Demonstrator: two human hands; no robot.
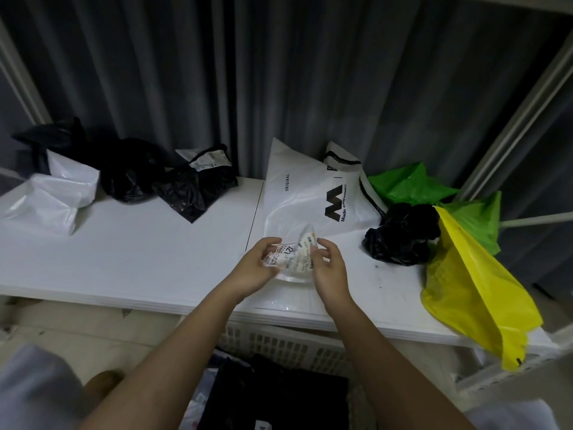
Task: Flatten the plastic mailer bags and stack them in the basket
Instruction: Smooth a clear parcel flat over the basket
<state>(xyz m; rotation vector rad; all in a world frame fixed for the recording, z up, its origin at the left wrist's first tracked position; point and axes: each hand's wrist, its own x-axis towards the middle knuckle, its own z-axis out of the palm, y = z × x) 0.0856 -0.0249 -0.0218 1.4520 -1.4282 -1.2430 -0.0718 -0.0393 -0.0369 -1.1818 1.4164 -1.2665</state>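
At frame centre our left hand (pixel 257 268) and right hand (pixel 328 271) pinch a small clear mailer (pixel 294 259) above the surface (pixel 155 252). Some bags lie in the basket (pixel 288 342) below; many crumpled bags (pixel 192 187) remain.

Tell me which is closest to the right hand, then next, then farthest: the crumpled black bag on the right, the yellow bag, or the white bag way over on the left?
From the right hand:
1. Crumpled black bag, just to its right.
2. Yellow bag, farther right, hanging over the table edge.
3. White bag, far left end.
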